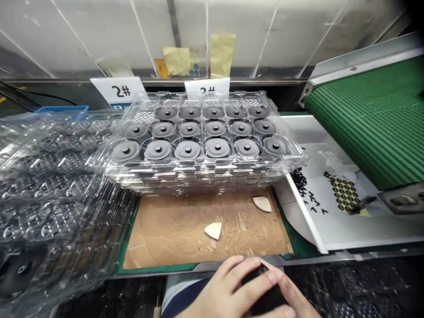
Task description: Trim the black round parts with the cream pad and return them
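Low in the view, at the table's front edge, my left hand (228, 289) and my right hand (294, 291) are together around a black part (266, 297). Fingers of my left hand curl over its top, while my right hand closes on it from the right side. Most of the part is covered, so its full shape is hidden. Beyond the hands, a sheet of cardboard (185, 243) lies on the table, bearing two small cream-coloured wedge pieces, a near one (214, 230) and a farther one (263, 204).
Behind the cardboard stands a stack of clear plastic trays (198, 176), the top one holding rows of black rounded parts (187, 150). More clear trays (59, 176) are piled left. At right, a white bin (314, 236) contains small black pieces and a sticker sheet (344, 194), below a green conveyor belt (374, 119).
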### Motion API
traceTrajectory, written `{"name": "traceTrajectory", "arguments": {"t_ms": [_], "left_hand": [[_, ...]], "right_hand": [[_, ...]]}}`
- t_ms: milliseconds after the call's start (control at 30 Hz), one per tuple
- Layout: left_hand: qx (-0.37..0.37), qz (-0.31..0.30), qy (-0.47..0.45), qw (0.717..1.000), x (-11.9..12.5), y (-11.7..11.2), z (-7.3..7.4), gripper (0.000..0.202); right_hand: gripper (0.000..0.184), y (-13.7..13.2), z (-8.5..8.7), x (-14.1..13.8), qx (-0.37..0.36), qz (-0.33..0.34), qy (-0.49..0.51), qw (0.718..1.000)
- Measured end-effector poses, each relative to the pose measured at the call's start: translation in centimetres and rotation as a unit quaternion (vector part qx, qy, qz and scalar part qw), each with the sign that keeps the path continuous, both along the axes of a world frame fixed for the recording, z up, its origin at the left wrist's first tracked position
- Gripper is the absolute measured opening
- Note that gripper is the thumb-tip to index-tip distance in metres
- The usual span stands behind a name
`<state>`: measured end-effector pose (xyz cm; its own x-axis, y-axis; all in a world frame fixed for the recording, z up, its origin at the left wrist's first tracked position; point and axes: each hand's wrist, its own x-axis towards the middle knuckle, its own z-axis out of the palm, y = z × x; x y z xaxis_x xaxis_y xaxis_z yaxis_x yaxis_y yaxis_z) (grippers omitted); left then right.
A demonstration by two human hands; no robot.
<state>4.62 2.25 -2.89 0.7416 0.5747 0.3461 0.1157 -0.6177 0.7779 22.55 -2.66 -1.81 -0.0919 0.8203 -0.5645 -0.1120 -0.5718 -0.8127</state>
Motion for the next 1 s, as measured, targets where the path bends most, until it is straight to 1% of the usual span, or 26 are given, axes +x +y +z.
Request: {"name": "traceTrajectory", "arguments": {"t_ms": [67,100,133,167,233,267,300,333,367,400,433,467,500,533,567,600,700,767,800,833,900,1000], "left_hand": [[0.038,0.011,0.025,0.999,-0.7,0.8,0.5,0.069],[0.037,0.017,0.037,0.999,-1.1,1.1,0.6,0.068],[0.019,0.025,0.048,0.998,-1.5,1.4,0.7,0.066],[-0.012,0.032,0.059,0.998,-1.9,1.6,0.5,0.063],[-0.099,0.05,0.061,0.992,-2.9,1.6,-0.3,0.057],[-0.155,0.07,0.046,0.984,-3.3,1.5,-0.9,0.055],[-0.221,0.102,0.021,0.97,-3.7,1.3,-1.5,0.055],[-0.3,0.147,-0.017,0.942,-4.1,1.1,-2.0,0.055],[-0.389,0.199,-0.07,0.897,-4.5,1.0,-2.3,0.057],[-0.481,0.246,-0.133,0.831,-4.8,0.9,-2.5,0.057],[-0.563,0.28,-0.197,0.752,-5.1,1.0,-2.5,0.057],[-0.625,0.297,-0.258,0.674,-5.4,1.2,-2.4,0.057],[-0.664,0.3,-0.31,0.611,-5.6,1.5,-2.2,0.057],[-0.686,0.294,-0.348,0.568,-5.9,1.8,-2.0,0.057],[-0.693,0.288,-0.374,0.545,-6.1,2.1,-1.7,0.056],[-0.694,0.283,-0.39,0.535,-6.3,2.4,-1.5,0.055],[-0.688,0.269,-0.414,0.532,-6.6,3.0,-1.1,0.054],[-0.685,0.27,-0.414,0.535,-6.5,3.1,-1.0,0.054],[-0.684,0.273,-0.413,0.536,-6.4,3.1,-1.0,0.054],[-0.683,0.277,-0.411,0.536,-6.3,3.1,-0.9,0.053],[-0.679,0.284,-0.411,0.538,-5.9,3.2,-0.8,0.055],[-0.659,0.302,-0.415,0.55,-5.1,3.4,-0.6,0.058]], "right_hand": [[0.068,1.4,-0.3,-1.0,-0.03,0.004,0.026,0.999],[0.068,2.1,-0.6,-1.6,-0.032,0.015,0.023,0.999],[0.067,2.7,-0.8,-2.2,-0.032,0.03,0.009,0.999],[0.066,3.2,-1.2,-2.8,-0.026,0.047,-0.014,0.998],[0.066,3.9,-2.2,-3.7,0.016,0.097,-0.086,0.991],[0.067,4.3,-2.8,-4.0,0.046,0.122,-0.122,0.984],[0.069,4.6,-3.4,-4.2,0.075,0.142,-0.152,0.975],[0.069,5.0,-4.1,-4.2,0.1,0.153,-0.176,0.967],[0.066,5.5,-4.7,-4.3,0.117,0.153,-0.197,0.961],[0.061,6.0,-5.4,-4.3,0.125,0.145,-0.221,0.956],[0.054,6.5,-6.1,-4.4,0.127,0.133,-0.246,0.952],[0.05,7.0,-6.7,-4.5,0.133,0.125,-0.274,0.944],[0.047,7.3,-7.4,-4.7,0.142,0.121,-0.3,0.935],[0.043,7.6,-8.0,-5.1,0.153,0.12,-0.321,0.927],[0.039,7.7,-8.5,-5.5,0.167,0.121,-0.335,0.919],[0.034,7.6,-9.0,-6.1,0.183,0.123,-0.345,0.912],[0.022,7.0,-10.0,-7.3,0.242,0.14,-0.347,0.895],[0.018,7.0,-9.9,-7.5,0.274,0.16,-0.337,0.886],[0.017,7.3,-9.6,-7.3,0.284,0.167,-0.333,0.884],[0.017,7.8,-9.1,-7.0,0.289,0.168,-0.33,0.883],[0.02,9.1,-7.4,-6.3,0.29,0.151,-0.328,0.887],[0.025,10.9,-3.3,-6.1,0.296,0.084,-0.322,0.896]]}}
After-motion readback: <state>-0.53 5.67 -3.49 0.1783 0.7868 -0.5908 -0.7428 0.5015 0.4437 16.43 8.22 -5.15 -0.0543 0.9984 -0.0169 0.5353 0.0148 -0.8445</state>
